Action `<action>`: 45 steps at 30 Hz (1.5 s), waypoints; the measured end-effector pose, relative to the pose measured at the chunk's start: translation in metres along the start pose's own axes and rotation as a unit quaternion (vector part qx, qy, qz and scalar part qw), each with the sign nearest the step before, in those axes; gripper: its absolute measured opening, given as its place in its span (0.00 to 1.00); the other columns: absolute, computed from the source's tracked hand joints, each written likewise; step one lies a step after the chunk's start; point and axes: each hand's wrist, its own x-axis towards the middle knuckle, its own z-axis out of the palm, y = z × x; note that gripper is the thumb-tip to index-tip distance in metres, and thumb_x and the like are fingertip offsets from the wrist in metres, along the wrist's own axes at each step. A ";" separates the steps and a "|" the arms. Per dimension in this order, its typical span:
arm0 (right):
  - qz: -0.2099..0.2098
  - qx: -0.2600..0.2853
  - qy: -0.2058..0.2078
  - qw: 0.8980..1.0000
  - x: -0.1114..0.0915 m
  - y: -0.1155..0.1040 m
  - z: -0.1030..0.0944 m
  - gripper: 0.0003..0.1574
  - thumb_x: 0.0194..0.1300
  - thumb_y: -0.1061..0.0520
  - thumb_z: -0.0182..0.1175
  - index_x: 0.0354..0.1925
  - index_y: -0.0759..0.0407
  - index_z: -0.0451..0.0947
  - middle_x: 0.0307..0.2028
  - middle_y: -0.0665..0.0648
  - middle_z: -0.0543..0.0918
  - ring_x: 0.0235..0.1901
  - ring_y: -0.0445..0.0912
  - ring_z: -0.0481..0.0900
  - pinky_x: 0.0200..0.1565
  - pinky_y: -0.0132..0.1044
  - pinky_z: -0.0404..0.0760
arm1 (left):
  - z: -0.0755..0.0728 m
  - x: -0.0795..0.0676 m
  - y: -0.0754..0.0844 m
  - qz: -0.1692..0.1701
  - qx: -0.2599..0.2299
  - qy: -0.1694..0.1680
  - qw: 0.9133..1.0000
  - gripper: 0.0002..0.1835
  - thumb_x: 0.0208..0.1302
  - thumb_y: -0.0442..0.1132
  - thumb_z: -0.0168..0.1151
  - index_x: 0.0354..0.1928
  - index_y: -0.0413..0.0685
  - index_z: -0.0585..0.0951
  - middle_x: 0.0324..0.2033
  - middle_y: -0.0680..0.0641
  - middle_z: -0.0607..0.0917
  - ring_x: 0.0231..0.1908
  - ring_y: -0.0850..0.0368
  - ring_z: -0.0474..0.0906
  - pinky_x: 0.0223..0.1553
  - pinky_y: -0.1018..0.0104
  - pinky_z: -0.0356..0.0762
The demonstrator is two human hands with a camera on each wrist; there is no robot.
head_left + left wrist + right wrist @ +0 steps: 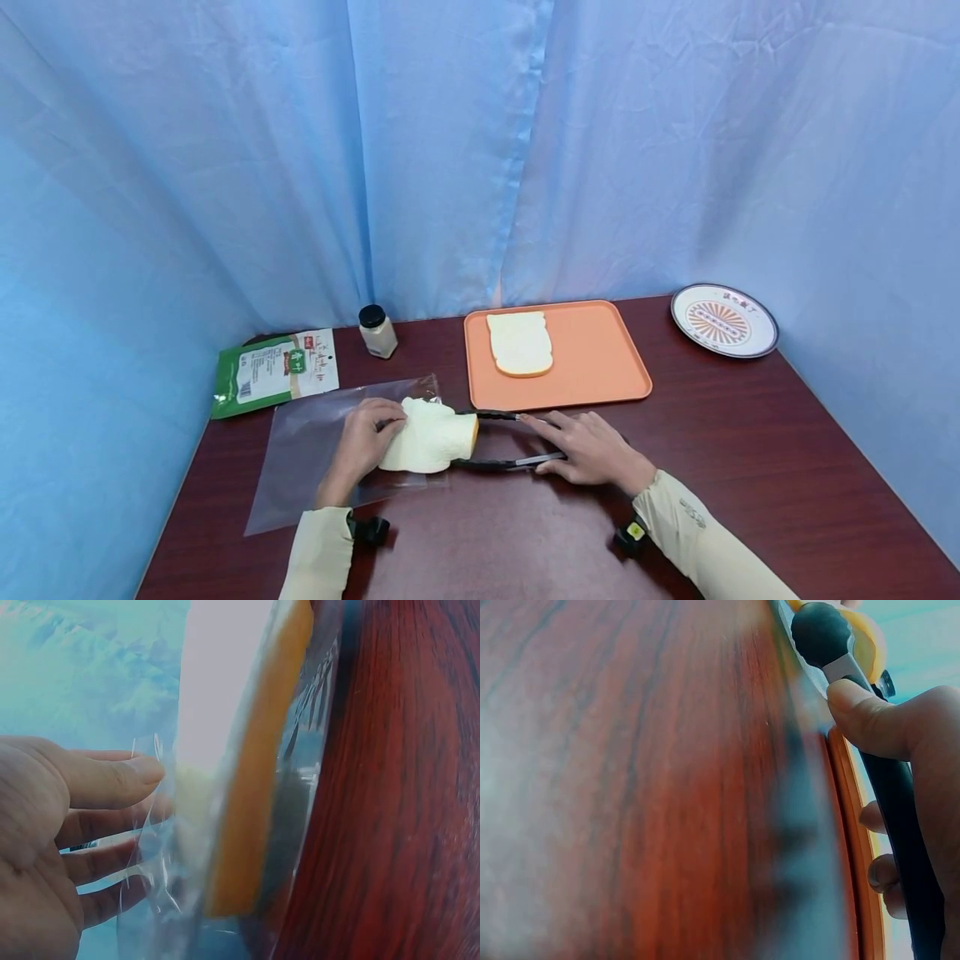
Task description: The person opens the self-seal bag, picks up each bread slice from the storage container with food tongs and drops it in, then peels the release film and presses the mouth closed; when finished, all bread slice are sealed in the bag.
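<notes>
A pale slice of bread point(427, 437) with a yellow-orange crust lies at the mouth of a clear plastic bag point(311, 454); its right end bulges in a curve. With thumb and fingers, my left hand point(365, 437) pinches the bag's film beside the bread, and the left wrist view shows film around the bread's crust point(251, 817). A pair of black tongs point(491, 465) is in my right hand point(588, 450), thumb on one arm and fingers by the other. The tongs' arms stand apart, one along each side of the bread's right end.
Behind the tongs lies an orange tray point(585, 358) bearing another bread slice point(521, 343). A patterned plate point(720, 321) sits at the back right. A black-capped jar point(378, 335) and a green-and-white packet point(273, 372) stand at the back left, before blue curtains.
</notes>
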 end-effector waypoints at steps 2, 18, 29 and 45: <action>-0.004 0.002 0.004 1.000 0.001 0.000 0.001 0.48 0.61 0.29 0.63 0.73 0.47 0.66 0.52 0.53 0.84 0.15 0.37 0.62 0.20 0.29 0.62 | 0.000 0.000 0.000 0.005 -0.005 0.000 1.000 0.04 0.54 0.26 0.72 0.31 0.39 0.90 0.37 0.40 0.90 0.44 0.43 0.84 0.65 0.39 0.73; -0.003 0.009 0.012 1.000 0.009 -0.003 0.009 0.48 0.61 0.28 0.63 0.72 0.46 0.67 0.49 0.52 0.85 0.16 0.36 0.63 0.21 0.29 0.66 | 0.000 -0.001 0.000 0.036 0.003 0.011 0.999 0.05 0.51 0.26 0.73 0.30 0.40 0.90 0.36 0.42 0.90 0.43 0.44 0.85 0.47 0.47 0.83; -0.011 0.014 0.010 1.000 0.016 -0.007 0.012 0.48 0.61 0.29 0.64 0.72 0.47 0.67 0.50 0.53 0.85 0.16 0.35 0.60 0.20 0.28 0.65 | -0.001 0.000 0.001 0.045 0.001 0.004 0.999 0.05 0.50 0.26 0.74 0.30 0.40 0.90 0.35 0.42 0.90 0.43 0.44 0.85 0.50 0.46 0.83; -0.003 0.008 -0.006 1.000 0.019 -0.009 0.014 0.48 0.62 0.27 0.60 0.73 0.45 0.66 0.48 0.51 0.85 0.15 0.36 0.55 0.20 0.27 0.56 | -0.001 0.000 0.002 0.086 0.002 0.023 0.996 0.06 0.46 0.24 0.75 0.28 0.39 0.89 0.33 0.41 0.90 0.39 0.44 0.85 0.47 0.47 0.82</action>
